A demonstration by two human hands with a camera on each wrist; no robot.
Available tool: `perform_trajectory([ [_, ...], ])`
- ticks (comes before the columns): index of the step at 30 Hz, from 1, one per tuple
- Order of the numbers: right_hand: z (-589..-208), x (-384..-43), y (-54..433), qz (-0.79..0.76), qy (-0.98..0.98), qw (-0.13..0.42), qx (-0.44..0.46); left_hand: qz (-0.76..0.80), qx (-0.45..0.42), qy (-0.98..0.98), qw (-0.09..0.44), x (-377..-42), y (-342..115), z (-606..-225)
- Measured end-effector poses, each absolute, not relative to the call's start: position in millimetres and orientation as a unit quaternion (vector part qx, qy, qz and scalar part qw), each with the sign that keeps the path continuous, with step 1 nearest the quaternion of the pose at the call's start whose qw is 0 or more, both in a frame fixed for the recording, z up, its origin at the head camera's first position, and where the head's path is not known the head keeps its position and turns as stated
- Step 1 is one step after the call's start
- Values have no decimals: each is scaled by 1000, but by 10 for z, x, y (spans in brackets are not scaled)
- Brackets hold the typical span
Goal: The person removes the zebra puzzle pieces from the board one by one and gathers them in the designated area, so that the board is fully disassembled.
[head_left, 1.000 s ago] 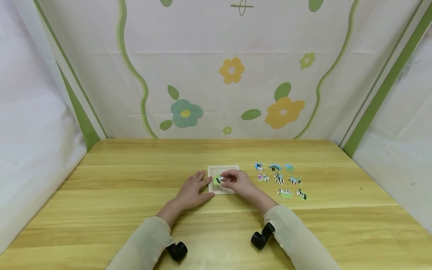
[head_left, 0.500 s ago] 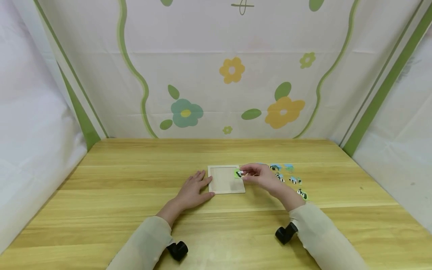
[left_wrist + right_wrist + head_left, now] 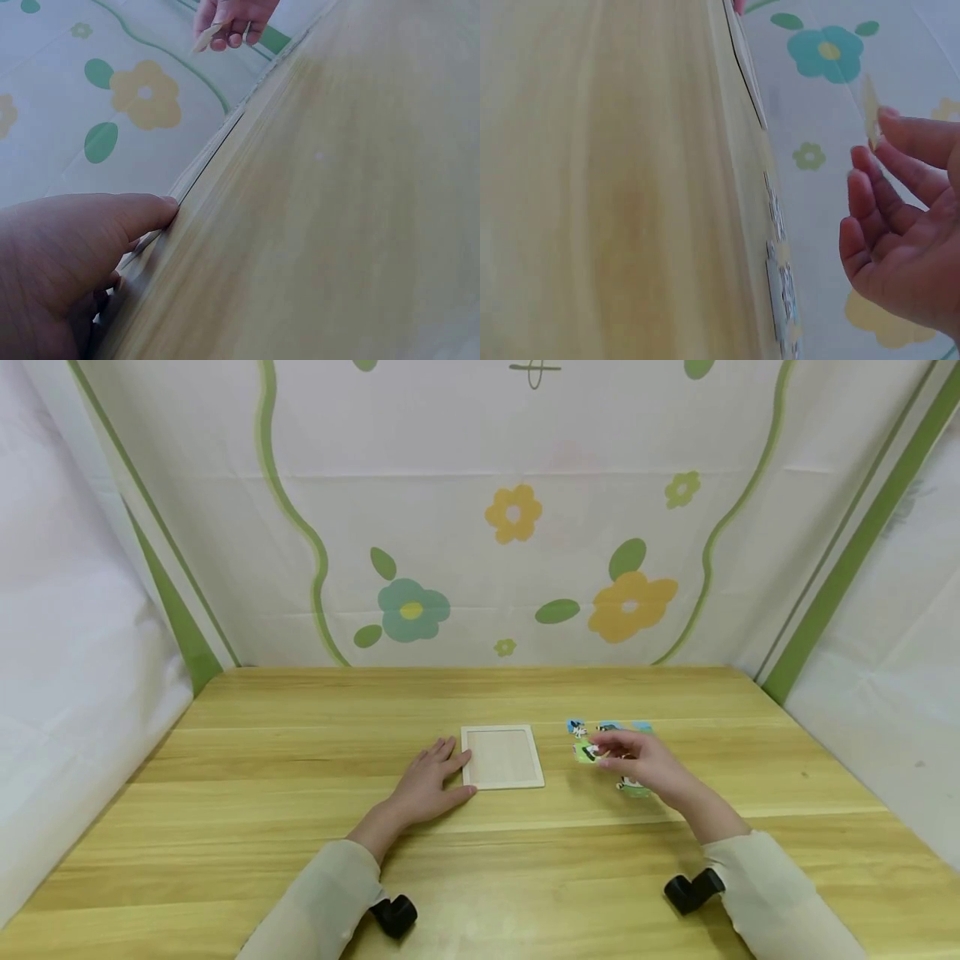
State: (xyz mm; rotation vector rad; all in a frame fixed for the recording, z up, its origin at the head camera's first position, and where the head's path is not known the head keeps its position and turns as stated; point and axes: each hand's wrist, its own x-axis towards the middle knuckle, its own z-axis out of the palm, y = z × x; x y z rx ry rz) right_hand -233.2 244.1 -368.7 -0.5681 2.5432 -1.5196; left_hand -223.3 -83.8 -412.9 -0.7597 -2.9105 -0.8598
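My right hand (image 3: 637,764) pinches a green puzzle piece (image 3: 585,752) with a black-and-white figure between thumb and index finger. In the right wrist view that thin piece (image 3: 871,112) is seen edge-on, raised above the table. A square, pale wooden puzzle frame (image 3: 501,760) lies flat with its recess bare. At its left edge rests my left hand (image 3: 427,783), fingers extended, thumb at the near corner. Under and behind the right hand lie other puzzle pieces, one blue with a black-and-white figure (image 3: 577,728), one green (image 3: 634,788); the hand hides several of them.
The wooden table (image 3: 262,827) runs back to a white cloth (image 3: 450,468) printed with flowers and green lines. White cloth walls also stand at both sides. Black camera mounts (image 3: 693,892) stick out from the sleeves.
My right hand has carried the green piece from over the frame rightward to above the loose pieces, uncovering the frame's recess. The left hand stays at the frame's edge.
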Motion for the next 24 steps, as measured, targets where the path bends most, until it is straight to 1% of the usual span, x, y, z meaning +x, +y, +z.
perform_trajectory([
  [6,-3777,-2321,2583,-488,851,52,-187,-274,-245,-930,7,-2232,-828,-4113],
  [15,-3957,-2335,2632,-509,843,68,-162,-273,-246,-930,11,-2240,-823,-4096],
  [24,-4029,-2340,2608,-463,869,47,-168,-273,-247,-930,10,-2247,-835,-4119],
])
